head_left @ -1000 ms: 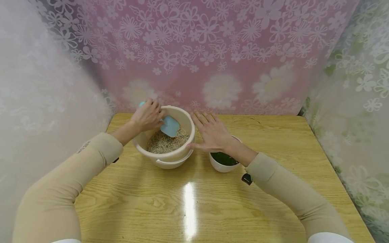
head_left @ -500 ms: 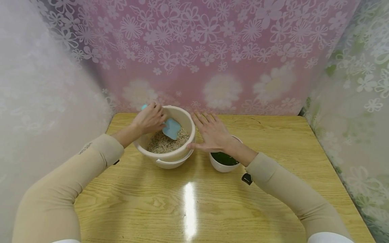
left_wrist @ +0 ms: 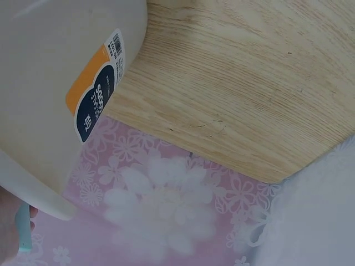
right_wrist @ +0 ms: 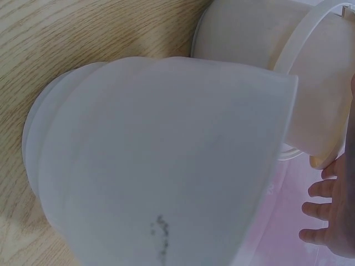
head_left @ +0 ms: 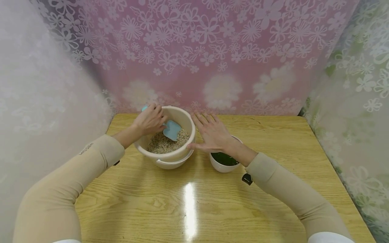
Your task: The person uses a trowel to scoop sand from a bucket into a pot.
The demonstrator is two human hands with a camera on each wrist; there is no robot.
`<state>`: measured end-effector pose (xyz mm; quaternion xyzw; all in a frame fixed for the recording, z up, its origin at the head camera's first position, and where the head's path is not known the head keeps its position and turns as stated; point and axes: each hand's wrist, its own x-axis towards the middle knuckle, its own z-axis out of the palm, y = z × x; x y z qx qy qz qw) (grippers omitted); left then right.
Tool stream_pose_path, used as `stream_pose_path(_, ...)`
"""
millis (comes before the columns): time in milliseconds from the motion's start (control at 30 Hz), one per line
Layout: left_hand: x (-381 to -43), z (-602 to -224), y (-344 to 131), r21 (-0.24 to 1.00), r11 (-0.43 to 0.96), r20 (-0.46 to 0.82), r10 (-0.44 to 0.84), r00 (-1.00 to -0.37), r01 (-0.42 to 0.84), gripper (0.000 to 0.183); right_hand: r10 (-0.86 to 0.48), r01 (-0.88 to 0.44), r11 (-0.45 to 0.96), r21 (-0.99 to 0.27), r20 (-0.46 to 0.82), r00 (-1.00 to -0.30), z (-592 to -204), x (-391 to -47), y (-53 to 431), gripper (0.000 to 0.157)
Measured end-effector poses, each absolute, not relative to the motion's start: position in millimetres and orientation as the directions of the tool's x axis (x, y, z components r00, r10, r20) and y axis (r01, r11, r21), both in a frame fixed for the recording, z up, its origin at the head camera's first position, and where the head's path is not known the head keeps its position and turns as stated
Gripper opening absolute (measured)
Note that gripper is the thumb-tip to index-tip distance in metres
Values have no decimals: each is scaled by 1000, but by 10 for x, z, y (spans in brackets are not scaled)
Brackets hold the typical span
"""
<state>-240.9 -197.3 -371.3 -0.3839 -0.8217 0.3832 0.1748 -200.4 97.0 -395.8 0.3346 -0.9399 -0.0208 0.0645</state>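
My left hand (head_left: pixel 150 118) grips the handle of a light blue scoop (head_left: pixel 172 130), whose blade tip sits in coarse beige-brown granules (head_left: pixel 161 143). These lie inside a cream bucket (head_left: pixel 141 148) at the left of the table. Against the bucket's right rim rests my right hand (head_left: pixel 211 133), fingers spread straight and thumb on the rim. Under the right wrist stands a white pot (head_left: pixel 223 168) with something dark green inside, partly hidden by the arm. In the left wrist view the scoop handle (left_wrist: pixel 24 227) shows beside the bucket's rim.
The bucket's white carrying handle (head_left: pixel 174 163) hangs down its front. A wooden table (head_left: pixel 152 202) lies beneath everything. Behind it rises a pink floral backdrop (head_left: pixel 194 84), with pale curtains at both sides. A label (left_wrist: pixel 97 88) is stuck on the bucket's outer wall.
My left hand and the scoop have moved slightly right and down, the blade going a little lower into the granules. My right hand stays in place on the rim.
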Motion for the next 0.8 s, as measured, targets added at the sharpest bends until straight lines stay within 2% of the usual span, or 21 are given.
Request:
stream_pose_path(467,-2392,-3802,-1983,-663,519,39,743,-668,539,56,-631,-627,776,76,96,-770,-3955,-2009,979,141)
stream_pose_path(800,-2366,-3834,-1992,-561,593,4,700,-714,578,54,-637,-634,771,60,93,-765,-3959,-2013,971,140)
